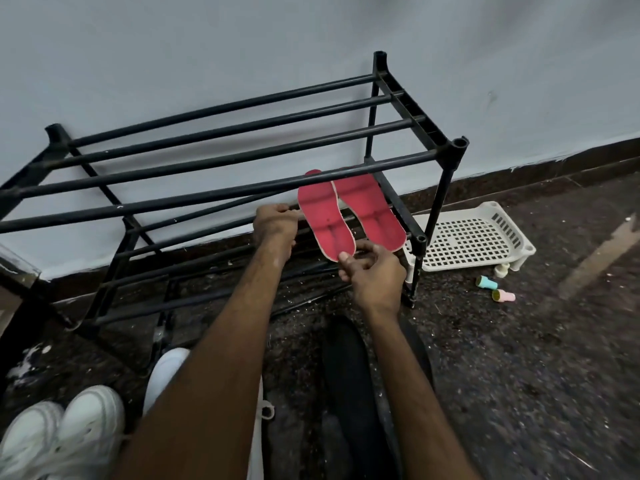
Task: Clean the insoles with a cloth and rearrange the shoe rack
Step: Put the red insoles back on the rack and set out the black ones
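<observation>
A black tubular metal shoe rack (pixel 242 140) stands on a dark speckled stone floor (pixel 519 358) against a pale blue wall (pixel 207 46), with a white perforated plastic tray (pixel 474 237) lying beside it. Two flat red foam insoles (pixel 346 209) rest side by side across the middle-shelf bars. The right hand (pixel 372 275) pinches the nearer insole's heel, while the left hand (pixel 275 226) grips a shelf bar; white sneakers (pixel 62 434) sit nearby.

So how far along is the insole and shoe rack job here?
Placed: two red foam insoles lie side by side on the black tubular shoe rack's middle shelf. In hand: the right hand pinches the left insole's heel; the left hand grips a bar. Left: white sneakers sit on the floor; no cloth visible.
</observation>
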Motion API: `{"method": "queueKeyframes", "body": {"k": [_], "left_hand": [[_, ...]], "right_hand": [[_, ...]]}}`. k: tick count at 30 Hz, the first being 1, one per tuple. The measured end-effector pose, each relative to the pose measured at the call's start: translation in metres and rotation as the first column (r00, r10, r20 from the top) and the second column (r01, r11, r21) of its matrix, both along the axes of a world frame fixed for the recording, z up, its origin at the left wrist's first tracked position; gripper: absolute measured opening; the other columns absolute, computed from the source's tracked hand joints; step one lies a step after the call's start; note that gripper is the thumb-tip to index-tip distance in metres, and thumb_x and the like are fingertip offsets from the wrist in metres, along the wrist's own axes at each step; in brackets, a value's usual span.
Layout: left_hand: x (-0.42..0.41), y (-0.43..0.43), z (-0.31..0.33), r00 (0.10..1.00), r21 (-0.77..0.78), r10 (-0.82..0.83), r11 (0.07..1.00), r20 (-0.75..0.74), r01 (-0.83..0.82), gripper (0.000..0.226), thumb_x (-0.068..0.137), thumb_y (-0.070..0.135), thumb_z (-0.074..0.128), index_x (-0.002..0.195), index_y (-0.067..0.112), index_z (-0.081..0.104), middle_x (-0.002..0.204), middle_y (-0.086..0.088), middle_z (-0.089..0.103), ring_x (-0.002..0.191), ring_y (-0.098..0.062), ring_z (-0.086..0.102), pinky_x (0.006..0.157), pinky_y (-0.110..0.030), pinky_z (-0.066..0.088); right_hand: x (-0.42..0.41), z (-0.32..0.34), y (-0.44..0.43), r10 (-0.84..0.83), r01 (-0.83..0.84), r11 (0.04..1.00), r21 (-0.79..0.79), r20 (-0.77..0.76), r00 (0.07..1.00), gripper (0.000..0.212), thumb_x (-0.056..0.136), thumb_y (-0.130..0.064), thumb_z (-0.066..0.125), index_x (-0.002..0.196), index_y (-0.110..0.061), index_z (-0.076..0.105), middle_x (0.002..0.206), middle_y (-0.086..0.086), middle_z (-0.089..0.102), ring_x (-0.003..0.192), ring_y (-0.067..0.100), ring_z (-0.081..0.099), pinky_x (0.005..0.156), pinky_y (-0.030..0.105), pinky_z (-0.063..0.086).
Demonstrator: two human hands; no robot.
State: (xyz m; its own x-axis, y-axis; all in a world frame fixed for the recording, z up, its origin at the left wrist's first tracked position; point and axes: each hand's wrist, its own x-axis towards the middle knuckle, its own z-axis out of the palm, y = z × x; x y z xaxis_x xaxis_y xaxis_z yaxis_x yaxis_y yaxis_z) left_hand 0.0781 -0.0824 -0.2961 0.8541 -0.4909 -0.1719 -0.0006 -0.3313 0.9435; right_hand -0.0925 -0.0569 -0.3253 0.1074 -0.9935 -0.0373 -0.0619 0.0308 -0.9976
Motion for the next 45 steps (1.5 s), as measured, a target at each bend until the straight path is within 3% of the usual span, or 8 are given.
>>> {"method": "queueKeyframes", "body": {"k": [4,7,13,21,29,33,38,45], "left_hand": [[-0.041,0.038,-0.009,0.947,-0.129,0.293,0.952,0.13,-0.277,0.014,0.089,0.027,0.061,0.095,0.022,0.072,0.09,0.002,0.073,0.08,-0.019,0.064,0.069,-0.026,0.046],[-0.099,0.071,-0.041,0.921,-0.185,0.364,0.923,0.136,-0.338,0.011,0.09,0.023,0.061,0.091,0.02,0.071,0.085,0.003,0.072,0.075,-0.014,0.06,0.068,-0.026,0.042],[-0.176,0.133,-0.151,0.981,0.114,0.153,0.984,-0.122,-0.139,0.02,0.088,0.025,0.063,0.068,0.026,0.062,0.08,-0.007,0.074,0.079,-0.03,0.07,0.071,-0.039,0.057],[-0.202,0.18,-0.173,0.98,0.261,-0.012,0.963,-0.2,0.065,0.022,0.091,0.017,0.06,0.072,0.027,0.066,0.083,-0.004,0.073,0.075,-0.027,0.067,0.071,-0.038,0.059],[-0.206,0.193,-0.161,0.932,0.301,-0.224,0.902,-0.287,0.309,0.019,0.097,0.014,0.049,0.097,0.011,0.069,0.087,-0.003,0.069,0.058,-0.016,0.055,0.038,-0.017,0.033],[-0.216,0.202,-0.161,0.894,0.318,-0.262,0.867,-0.364,0.384,0.018,0.097,0.014,0.047,0.099,0.013,0.065,0.084,-0.002,0.067,0.047,-0.013,0.05,0.041,-0.016,0.026],[-0.228,0.207,-0.15,0.858,0.342,-0.33,0.813,-0.394,0.47,0.017,0.098,0.019,0.048,0.1,0.01,0.063,0.086,-0.004,0.065,0.048,-0.015,0.048,0.041,-0.019,0.029],[-0.228,0.203,-0.12,0.763,0.191,-0.371,0.824,-0.529,0.533,0.031,0.104,0.037,0.044,0.103,0.012,0.062,0.096,-0.002,0.066,0.067,-0.019,0.06,0.049,-0.026,0.041]], "right_hand": [[-0.04,-0.015,0.024,-0.172,0.173,0.985,0.007,-0.03,0.985,0.013,0.086,-0.018,0.073,0.099,-0.017,0.069,0.07,0.001,0.072,0.055,0.013,0.068,0.054,0.029,0.058],[-0.09,-0.051,0.048,-0.232,0.262,0.964,0.041,-0.347,0.909,0.013,0.087,-0.02,0.071,0.098,-0.015,0.072,0.083,0.004,0.073,0.062,0.008,0.062,0.068,0.025,0.051],[-0.162,-0.126,0.128,0.136,0.175,0.946,0.274,-0.822,0.553,0.07,0.08,-0.045,0.072,0.132,-0.005,0.046,0.129,0.018,0.054,0.119,0.037,0.05,0.096,0.04,0.043],[-0.166,-0.134,0.17,0.171,0.177,0.943,0.283,-0.864,0.474,0.068,0.079,-0.051,0.072,0.125,-0.012,0.041,0.131,0.012,0.039,0.12,0.032,0.042,0.09,0.042,0.048],[-0.169,-0.128,0.187,0.194,0.143,0.951,0.275,-0.887,0.418,0.071,0.082,-0.046,0.07,0.135,-0.012,0.036,0.139,0.01,0.037,0.124,0.029,0.043,0.092,0.04,0.049],[-0.189,-0.138,0.191,0.181,0.198,0.905,0.375,-0.764,0.619,0.063,0.077,-0.036,0.079,0.124,-0.007,0.048,0.129,0.014,0.047,0.116,0.035,0.053,0.092,0.039,0.047],[-0.211,-0.134,0.183,0.059,0.151,0.813,0.562,-0.338,0.939,0.027,0.081,-0.003,0.075,0.064,-0.014,0.056,0.073,0.008,0.062,0.074,0.02,0.059,0.064,0.027,0.046],[-0.236,-0.072,0.174,0.18,-0.17,0.759,0.629,0.047,0.982,0.01,0.087,-0.008,0.069,0.097,-0.005,0.068,0.08,0.007,0.071,0.062,0.011,0.061,0.049,0.018,0.046]]}}
